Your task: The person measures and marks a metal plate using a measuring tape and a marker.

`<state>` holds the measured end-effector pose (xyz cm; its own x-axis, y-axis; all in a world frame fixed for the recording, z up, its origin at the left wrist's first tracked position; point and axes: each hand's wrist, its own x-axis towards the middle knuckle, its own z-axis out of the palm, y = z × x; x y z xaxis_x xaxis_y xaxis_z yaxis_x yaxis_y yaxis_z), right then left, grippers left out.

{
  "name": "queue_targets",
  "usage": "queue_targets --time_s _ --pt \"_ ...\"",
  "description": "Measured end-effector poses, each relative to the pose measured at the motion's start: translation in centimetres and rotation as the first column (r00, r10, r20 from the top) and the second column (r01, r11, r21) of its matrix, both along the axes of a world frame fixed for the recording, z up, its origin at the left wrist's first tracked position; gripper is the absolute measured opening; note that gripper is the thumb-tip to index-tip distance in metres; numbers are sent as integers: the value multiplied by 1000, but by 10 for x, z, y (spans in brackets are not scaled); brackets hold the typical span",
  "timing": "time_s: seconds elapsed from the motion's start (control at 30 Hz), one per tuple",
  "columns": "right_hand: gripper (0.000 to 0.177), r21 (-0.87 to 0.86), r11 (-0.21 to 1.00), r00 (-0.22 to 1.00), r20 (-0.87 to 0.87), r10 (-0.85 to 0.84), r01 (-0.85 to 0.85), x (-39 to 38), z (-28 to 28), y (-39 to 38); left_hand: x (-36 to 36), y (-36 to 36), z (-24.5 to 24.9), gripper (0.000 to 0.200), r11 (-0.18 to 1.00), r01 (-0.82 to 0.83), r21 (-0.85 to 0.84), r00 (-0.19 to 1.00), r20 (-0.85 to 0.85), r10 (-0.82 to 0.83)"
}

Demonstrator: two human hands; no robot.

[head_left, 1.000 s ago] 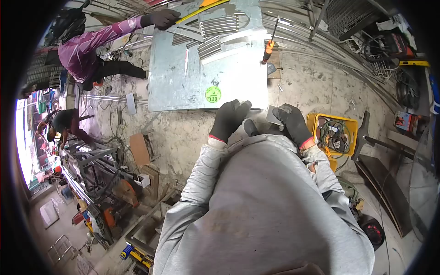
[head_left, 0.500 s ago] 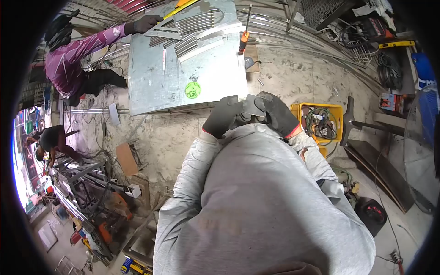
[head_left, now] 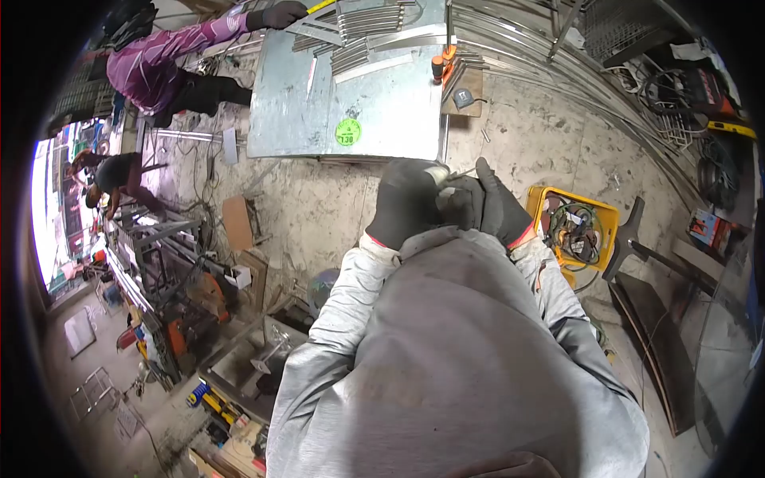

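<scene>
Both my hands wear dark gloves with red cuffs and meet close in front of my chest, just off the table's near edge. My left hand is closed, with a small pale piece showing at its thumb side. My right hand is also closed, its thumb raised, and a thin light sliver shows between the two hands. What they hold is mostly hidden by the gloves, and I cannot tell its kind. Ahead stands the metal-topped table with a round green sticker.
Metal strips and rods lie on the table, with orange-handled tools at its right edge. Across it, a person in a purple sleeve reaches over. A yellow crate of cables sits at right. Boards and machinery flank me.
My view has shifted, so the table sits higher and further right. My hands have turned, with the right thumb now raised. The orange-handled tool no longer shows its long upright shaft.
</scene>
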<state>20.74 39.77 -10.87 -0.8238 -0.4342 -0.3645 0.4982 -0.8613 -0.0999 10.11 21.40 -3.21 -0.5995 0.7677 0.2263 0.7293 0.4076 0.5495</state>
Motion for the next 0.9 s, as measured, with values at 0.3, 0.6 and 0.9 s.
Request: queue_targets --time_s 0.3,0.6,0.9 --pt "44 941 101 607 -288 741 324 -2 72 47 40 5 -5 19 977 -58 -204 998 23 64" --pt "38 648 762 983 -127 135 -21 -27 -4 11 50 -11 -31 29 904 -423 55 887 228 401" --pt "40 883 462 989 -130 68 84 -67 -30 12 -38 -24 -91 37 904 -427 -21 868 271 416"
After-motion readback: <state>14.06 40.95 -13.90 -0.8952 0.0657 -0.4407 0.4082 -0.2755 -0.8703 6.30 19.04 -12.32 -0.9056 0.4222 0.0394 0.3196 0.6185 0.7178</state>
